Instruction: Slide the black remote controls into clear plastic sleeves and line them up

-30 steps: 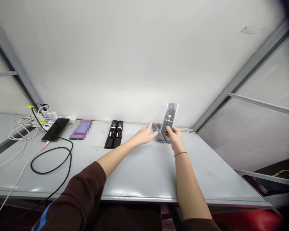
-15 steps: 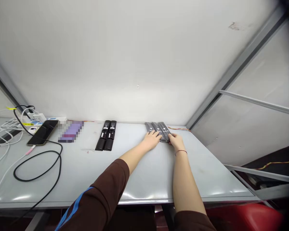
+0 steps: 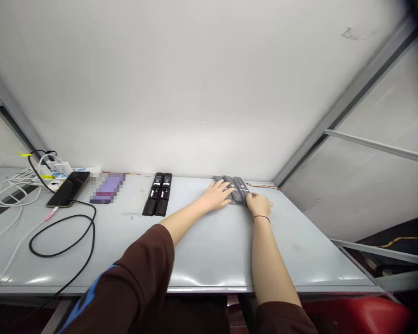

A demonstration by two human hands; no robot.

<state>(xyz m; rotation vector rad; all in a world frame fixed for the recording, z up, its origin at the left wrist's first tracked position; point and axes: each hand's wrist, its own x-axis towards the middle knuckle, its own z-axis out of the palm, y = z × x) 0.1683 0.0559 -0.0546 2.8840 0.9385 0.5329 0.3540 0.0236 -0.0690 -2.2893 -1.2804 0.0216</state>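
A tight row of grey remote controls in clear plastic sleeves [image 3: 235,189] lies flat at the back of the pale grey table [image 3: 209,250]. My left hand [image 3: 216,195] rests on the row's left side, its fingers spread over the remotes. My right hand [image 3: 258,205], with a red thread on its wrist, touches the row's right end, its fingers curled. Part of the row is hidden under my left fingers. To the left stands a side-by-side pair of black remote controls [image 3: 157,194], apart from both hands.
A black smartphone [image 3: 68,189] and a pixelated purple item [image 3: 107,188] lie at the table's left. A power strip [image 3: 55,174] with chargers sits behind them, with loops of black and white cable [image 3: 62,236]. A white wall and grey metal frame bars surround the table.
The remote my right hand held upright a second ago now lies flat in the grey row, released. Both hands have closed in on the row, and my view has shifted slightly.
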